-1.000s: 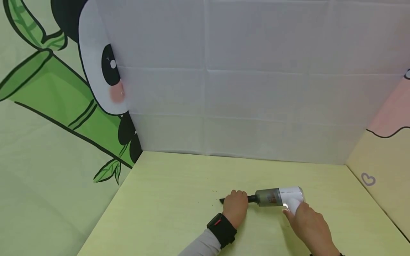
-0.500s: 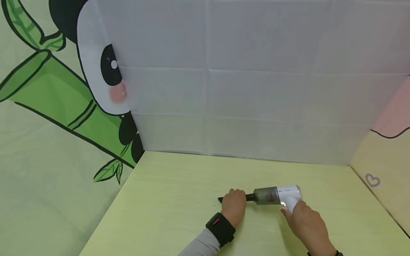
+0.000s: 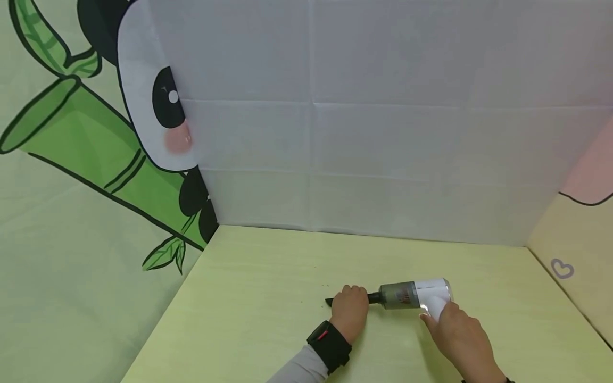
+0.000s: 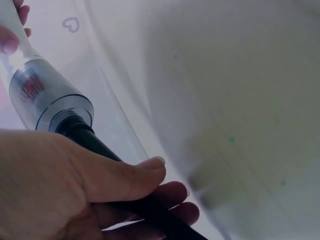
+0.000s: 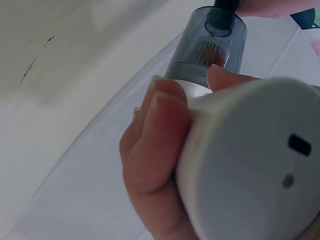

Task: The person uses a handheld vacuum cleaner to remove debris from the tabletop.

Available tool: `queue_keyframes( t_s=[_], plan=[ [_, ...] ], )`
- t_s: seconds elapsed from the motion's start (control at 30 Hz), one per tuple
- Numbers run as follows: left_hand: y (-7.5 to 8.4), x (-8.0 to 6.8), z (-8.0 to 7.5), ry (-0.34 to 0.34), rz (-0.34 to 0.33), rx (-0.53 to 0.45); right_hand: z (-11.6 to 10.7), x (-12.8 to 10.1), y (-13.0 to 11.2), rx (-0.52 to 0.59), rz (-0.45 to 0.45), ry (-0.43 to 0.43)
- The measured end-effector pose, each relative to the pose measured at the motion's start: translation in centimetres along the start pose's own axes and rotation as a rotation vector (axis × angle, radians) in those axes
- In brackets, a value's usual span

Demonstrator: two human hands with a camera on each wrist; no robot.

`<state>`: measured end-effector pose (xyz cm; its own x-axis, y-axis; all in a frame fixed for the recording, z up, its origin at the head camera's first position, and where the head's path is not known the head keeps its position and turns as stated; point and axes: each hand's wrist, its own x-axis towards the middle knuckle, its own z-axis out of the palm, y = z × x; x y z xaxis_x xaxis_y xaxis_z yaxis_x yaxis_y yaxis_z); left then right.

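A handheld vacuum cleaner (image 3: 430, 291) with a white body, a see-through grey dust cup (image 3: 397, 296) and a black nozzle (image 3: 328, 302) is held low above the table. My left hand (image 3: 349, 313) grips the black nozzle tube, fingers wrapped over it, as the left wrist view also shows. My right hand (image 3: 462, 335) grips the white handle, its thumb toward the dust cup. In the right wrist view the handle's round end (image 5: 260, 165) fills the lower right. Something reddish shows inside the dust cup (image 5: 210, 50). Small dark crumbs (image 3: 325, 285) lie around the nozzle tip.
The pale yellow table (image 3: 249, 298) meets a whitish back sheet (image 3: 373, 159). A cloth with green bamboo (image 3: 100, 138) and a panda face hangs at the left. At the right stands a side sheet with a small heart (image 3: 562, 268).
The vacuum cleaner and both hands have shifted very slightly left over the table, with the grips unchanged. The head view has drifted a little.
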<state>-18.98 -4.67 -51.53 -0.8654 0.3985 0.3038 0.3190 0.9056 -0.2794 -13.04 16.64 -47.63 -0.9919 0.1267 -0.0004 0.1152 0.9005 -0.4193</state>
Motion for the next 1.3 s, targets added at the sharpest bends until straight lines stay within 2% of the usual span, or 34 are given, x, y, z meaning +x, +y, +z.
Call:
queue_keyframes(
  t_s=[0.3, 0.57, 0.73, 0.87, 1.0, 1.3],
  plan=[
    [-0.7, -0.6, -0.2, -0.016, -0.005, -0.022, -0.2, -0.5, -1.1, -0.009, 0.002, -0.014],
    [-0.4, -0.8, 0.1, 0.030, -0.018, 0.000, -0.4, -0.6, -1.1, -0.022, 0.009, -0.022],
    [0.0, -0.7, -0.1, -0.002, -0.030, -0.001, -0.6, -0.7, -0.8, -0.023, 0.018, -0.045],
    [0.7, -0.2, -0.3, -0.007, -0.028, -0.013, -0.9, -0.7, -0.1, -0.022, 0.022, -0.052],
    [1.1, 0.6, -0.2, 0.016, -0.015, -0.003, -1.2, -0.2, 0.5, -0.017, 0.031, -0.046],
    [1.3, 2.2, 0.5, 0.013, -0.011, -0.009, -0.7, 0.9, 1.0, -0.001, 0.010, 0.005]
  ],
)
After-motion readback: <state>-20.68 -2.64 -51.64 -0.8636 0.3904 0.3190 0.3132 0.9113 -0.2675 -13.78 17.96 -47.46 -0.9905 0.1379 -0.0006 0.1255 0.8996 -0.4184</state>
